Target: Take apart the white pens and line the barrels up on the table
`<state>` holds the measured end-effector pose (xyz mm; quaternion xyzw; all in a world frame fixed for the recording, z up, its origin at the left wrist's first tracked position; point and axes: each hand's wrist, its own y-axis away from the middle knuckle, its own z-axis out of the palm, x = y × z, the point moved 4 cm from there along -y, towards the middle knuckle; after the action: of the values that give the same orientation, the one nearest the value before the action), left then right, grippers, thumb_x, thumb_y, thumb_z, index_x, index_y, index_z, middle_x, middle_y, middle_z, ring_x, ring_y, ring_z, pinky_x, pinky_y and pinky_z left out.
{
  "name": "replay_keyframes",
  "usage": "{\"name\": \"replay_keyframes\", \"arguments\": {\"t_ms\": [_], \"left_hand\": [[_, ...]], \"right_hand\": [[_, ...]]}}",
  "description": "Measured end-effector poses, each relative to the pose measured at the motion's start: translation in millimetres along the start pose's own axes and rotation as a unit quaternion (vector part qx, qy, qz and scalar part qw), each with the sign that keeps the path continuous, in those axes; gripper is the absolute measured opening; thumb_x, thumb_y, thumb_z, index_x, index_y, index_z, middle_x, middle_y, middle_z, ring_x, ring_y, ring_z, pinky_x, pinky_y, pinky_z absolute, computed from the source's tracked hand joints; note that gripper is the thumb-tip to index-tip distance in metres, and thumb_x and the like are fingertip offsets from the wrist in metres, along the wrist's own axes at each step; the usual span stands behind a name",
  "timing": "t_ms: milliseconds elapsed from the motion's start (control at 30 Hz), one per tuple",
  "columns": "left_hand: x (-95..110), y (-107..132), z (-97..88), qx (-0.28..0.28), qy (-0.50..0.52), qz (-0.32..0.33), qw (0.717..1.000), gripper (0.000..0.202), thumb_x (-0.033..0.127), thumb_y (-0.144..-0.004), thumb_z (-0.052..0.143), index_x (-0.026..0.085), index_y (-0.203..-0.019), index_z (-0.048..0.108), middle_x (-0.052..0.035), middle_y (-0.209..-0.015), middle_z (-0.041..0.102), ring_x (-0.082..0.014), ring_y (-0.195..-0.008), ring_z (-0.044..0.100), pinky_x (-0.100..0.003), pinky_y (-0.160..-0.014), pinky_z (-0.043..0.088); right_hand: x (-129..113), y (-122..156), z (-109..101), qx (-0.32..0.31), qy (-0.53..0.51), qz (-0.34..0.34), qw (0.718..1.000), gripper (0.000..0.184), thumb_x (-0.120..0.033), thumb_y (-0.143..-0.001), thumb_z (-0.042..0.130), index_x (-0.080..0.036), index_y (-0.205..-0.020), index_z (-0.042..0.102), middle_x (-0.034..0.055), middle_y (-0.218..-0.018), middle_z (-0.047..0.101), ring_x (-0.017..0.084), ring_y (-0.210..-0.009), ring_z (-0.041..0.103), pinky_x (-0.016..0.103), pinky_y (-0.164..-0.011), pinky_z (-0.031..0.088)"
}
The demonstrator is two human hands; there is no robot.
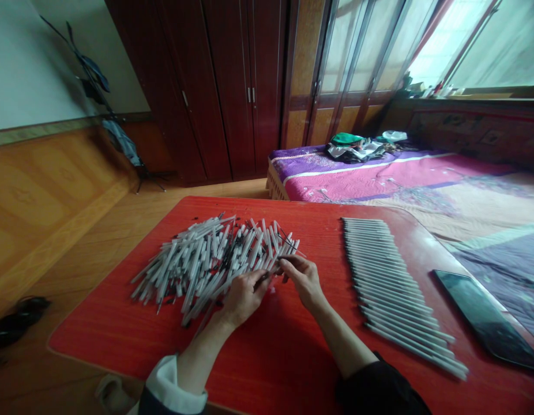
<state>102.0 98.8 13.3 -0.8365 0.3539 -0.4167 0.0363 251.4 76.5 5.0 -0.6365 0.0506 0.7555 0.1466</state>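
Observation:
A loose heap of grey-white pen barrels and black pen parts [210, 262] lies on the red table [293, 357]. My left hand [243, 297] rests at the heap's near right edge, fingers curled around a pen barrel. Just to its right, my right hand [304, 276] pinches a thin dark pen part at the heap's right end. The two hands almost touch. To the right, a neat row of assembled grey pens [392, 285] lies side by side across the table.
A dark phone [487, 317] lies at the table's right edge. Behind the table is a bed with a pink and purple cover [379, 176] and clothes on it. Dark wooden wardrobes [215, 86] stand at the back. A coat stand [106, 109] is at the left.

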Motion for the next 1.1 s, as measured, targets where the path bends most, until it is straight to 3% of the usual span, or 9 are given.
{"name": "replay_keyframes", "arguments": {"t_ms": [200, 367, 500, 667, 800, 967, 1100], "left_hand": [[-0.8, -0.3, 1.4, -0.005, -0.002, -0.004, 1.0, 0.022, 0.029, -0.086, 0.048, 0.019, -0.097, 0.064, -0.0066, -0.083, 0.07, -0.0169, -0.074, 0.065, -0.023, -0.066, 0.047], [-2.3, -0.6, 2.5, -0.022, -0.002, -0.019, 1.0, 0.024, 0.03, -0.087, 0.045, 0.019, -0.098, 0.062, -0.0061, -0.086, 0.069, -0.0171, -0.076, 0.064, -0.023, -0.067, 0.047], [-3.2, -0.6, 3.3, -0.024, 0.001, -0.015, 1.0, 0.023, 0.031, -0.087, 0.046, 0.019, -0.099, 0.062, -0.0062, -0.086, 0.069, -0.0172, -0.077, 0.064, -0.023, -0.067, 0.047], [-2.4, -0.6, 2.4, -0.018, 0.001, -0.017, 1.0, 0.023, 0.029, -0.087, 0.046, 0.019, -0.099, 0.062, -0.0063, -0.088, 0.069, -0.0169, -0.077, 0.065, -0.023, -0.067, 0.047], [0.0, -0.5, 1.7, -0.013, -0.008, -0.005, 1.0, 0.022, 0.03, -0.086, 0.047, 0.019, -0.095, 0.064, -0.0063, -0.081, 0.069, -0.0166, -0.073, 0.065, -0.022, -0.065, 0.046], [-0.4, -0.4, 1.8, -0.012, -0.006, -0.009, 1.0, 0.024, 0.031, -0.087, 0.045, 0.019, -0.095, 0.064, -0.0067, -0.08, 0.069, -0.017, -0.072, 0.064, -0.023, -0.066, 0.047], [0.1, -0.6, 1.7, -0.01, -0.008, -0.005, 1.0, 0.023, 0.031, -0.087, 0.046, 0.019, -0.092, 0.065, -0.0066, -0.077, 0.069, -0.0166, -0.069, 0.064, -0.023, -0.064, 0.046]], "right_hand": [[0.6, -0.3, -0.8, 0.002, -0.006, 0.003, 1.0, 0.022, -0.035, -0.068, 0.07, -0.015, -0.074, 0.068, 0.0031, -0.06, 0.065, 0.012, -0.051, 0.057, 0.021, -0.044, 0.042], [-0.4, -0.1, 0.1, 0.007, -0.025, 0.012, 1.0, 0.027, -0.037, -0.069, 0.068, -0.015, -0.084, 0.068, 0.003, -0.06, 0.065, 0.012, -0.051, 0.057, 0.021, -0.043, 0.042], [1.0, -0.3, -0.1, 0.013, -0.007, 0.006, 1.0, 0.022, -0.036, -0.067, 0.07, -0.015, -0.071, 0.067, 0.0026, -0.057, 0.064, 0.011, -0.049, 0.056, 0.021, -0.043, 0.042], [2.6, 0.2, 0.2, -0.002, -0.011, -0.001, 1.0, 0.026, -0.037, -0.07, 0.067, -0.016, -0.085, 0.068, 0.0025, -0.062, 0.065, 0.013, -0.053, 0.058, 0.021, -0.044, 0.042], [4.0, 0.6, -0.6, 0.003, 0.007, -0.004, 1.0, 0.023, -0.037, -0.069, 0.069, -0.015, -0.076, 0.068, 0.0026, -0.06, 0.064, 0.013, -0.053, 0.057, 0.021, -0.044, 0.043], [4.6, 0.7, 0.7, 0.005, -0.012, 0.006, 1.0, 0.025, -0.037, -0.07, 0.067, -0.015, -0.082, 0.068, 0.0037, -0.062, 0.065, 0.013, -0.054, 0.057, 0.022, -0.044, 0.043], [3.5, 0.4, 0.5, 0.017, -0.012, 0.004, 1.0, 0.022, -0.036, -0.068, 0.069, -0.015, -0.073, 0.068, 0.0029, -0.057, 0.063, 0.012, -0.05, 0.056, 0.022, -0.042, 0.042]]}}
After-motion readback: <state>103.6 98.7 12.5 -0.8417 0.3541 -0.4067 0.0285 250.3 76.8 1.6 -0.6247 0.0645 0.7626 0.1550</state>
